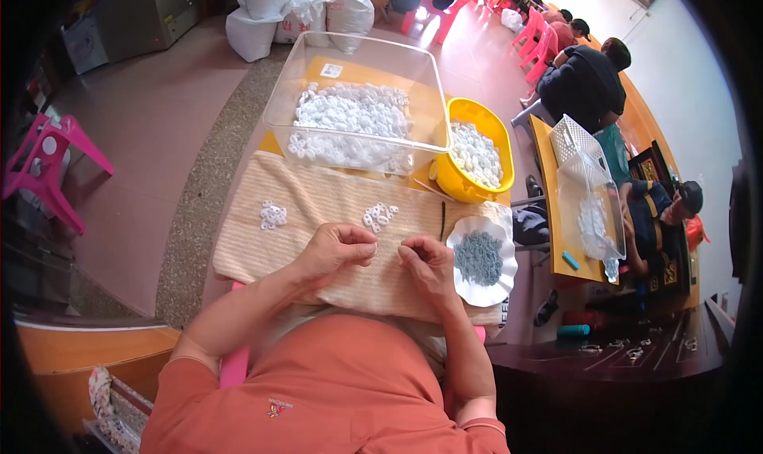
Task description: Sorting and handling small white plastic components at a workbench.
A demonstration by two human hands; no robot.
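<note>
My left hand is closed in a pinch above the striped cloth. A trace of white shows at its fingertips, too small to name. Facing it, my right hand also pinches thumb against fingers; whatever it may hold is hidden. Just beyond the gap between them lies a loose group of small white plastic pieces with holes. Another little heap of white pieces rests farther left on the cloth. Beside my right hand stands a white wavy-rimmed dish with many tiny grey-blue parts in it.
A large clear bin of white pieces stands at the table's far side. Right of it is a yellow tub with more. A dark thin stick lies near the dish. People sit at tables to the right; a pink stool stands left.
</note>
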